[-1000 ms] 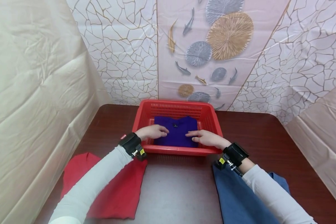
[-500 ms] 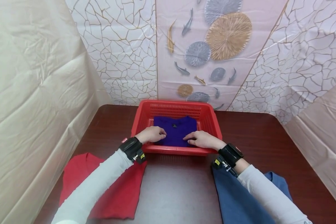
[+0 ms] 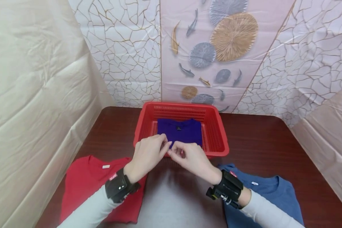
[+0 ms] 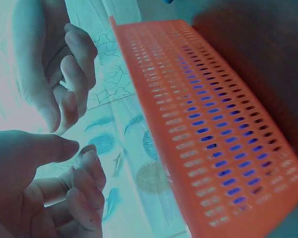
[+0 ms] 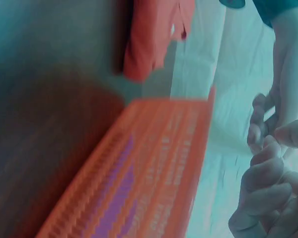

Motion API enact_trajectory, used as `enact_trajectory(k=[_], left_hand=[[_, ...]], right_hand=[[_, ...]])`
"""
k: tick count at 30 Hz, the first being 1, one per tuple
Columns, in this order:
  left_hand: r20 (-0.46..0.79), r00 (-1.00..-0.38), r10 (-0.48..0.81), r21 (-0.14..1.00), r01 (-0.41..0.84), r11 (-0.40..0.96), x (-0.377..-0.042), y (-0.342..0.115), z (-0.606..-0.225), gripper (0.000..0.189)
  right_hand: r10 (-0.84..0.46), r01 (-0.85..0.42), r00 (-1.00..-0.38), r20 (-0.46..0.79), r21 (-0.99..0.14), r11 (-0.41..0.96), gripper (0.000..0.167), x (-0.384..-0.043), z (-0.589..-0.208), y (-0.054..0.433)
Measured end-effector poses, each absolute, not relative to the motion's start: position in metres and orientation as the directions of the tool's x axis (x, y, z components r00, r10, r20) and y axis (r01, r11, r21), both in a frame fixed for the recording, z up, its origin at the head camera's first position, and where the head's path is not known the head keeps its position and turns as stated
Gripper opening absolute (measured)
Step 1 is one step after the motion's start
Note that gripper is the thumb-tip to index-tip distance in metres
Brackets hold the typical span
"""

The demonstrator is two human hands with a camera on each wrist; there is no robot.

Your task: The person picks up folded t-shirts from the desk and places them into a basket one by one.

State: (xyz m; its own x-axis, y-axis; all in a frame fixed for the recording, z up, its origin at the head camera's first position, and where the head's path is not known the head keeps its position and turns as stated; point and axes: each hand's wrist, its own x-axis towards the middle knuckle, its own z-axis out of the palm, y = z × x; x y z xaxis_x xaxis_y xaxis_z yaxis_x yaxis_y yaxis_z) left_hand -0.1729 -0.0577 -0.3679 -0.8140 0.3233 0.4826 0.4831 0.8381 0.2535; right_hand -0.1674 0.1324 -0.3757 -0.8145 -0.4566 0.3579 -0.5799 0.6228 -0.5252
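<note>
My left hand [image 3: 146,153] and right hand [image 3: 193,160] are raised in front of the red basket's near rim, fingertips close together. Loosely bent fingers show on both, with nothing held between them. In the left wrist view, the left hand [image 4: 49,183] is below and the right hand [image 4: 44,64] above, thumbs facing the fingertips. A folded purple shirt [image 3: 179,131] with a dark neck label lies flat inside the red plastic basket [image 3: 222,139]. The hands hide part of the shirt's near edge and the rim. Purple shows through the basket's slots in both wrist views.
A red shirt [image 3: 84,186] with a white label lies at the left of the brown table [image 3: 253,136]. At the right lies a blue shirt [image 3: 285,196], partly under the right forearm. A patterned curtain [image 3: 131,53] hangs behind the table.
Both hands have come up out of the basket, away from the purple shirt, moving nearer to me and toward each other. The shirt and basket stay about where they were.
</note>
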Motion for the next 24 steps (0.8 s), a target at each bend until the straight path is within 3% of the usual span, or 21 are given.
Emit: enact_trajectory(k=[6, 15, 20, 24], left_hand=[[0.427, -0.867, 0.257, 0.297, 0.403, 0.866, -0.144, -0.083, -0.391, 0.021], [0.246, -0.964, 0.097, 0.350, 0.182, 0.919, -0.116, -0.132, -0.431, 0.017], [0.192, -0.981, 0.031, 0.343, 0.097, 0.934, -0.107, -0.161, -0.441, 0.013], [0.231, -0.973, -0.008, 0.330, 0.070, 0.942, -0.098, -0.183, -0.448, 0.012]], right_hand=[[-0.491, -0.608, -0.793, 0.360, -0.508, 0.610, 0.020, -0.146, -0.395, 0.109], [-0.567, -0.630, -0.773, 0.284, -0.445, 0.637, 0.009, -0.131, -0.432, 0.086], [-0.622, -0.648, -0.755, 0.210, -0.382, 0.658, 0.021, -0.126, -0.441, 0.080], [-0.652, -0.658, -0.742, 0.156, -0.355, 0.664, 0.029, -0.124, -0.448, 0.075]])
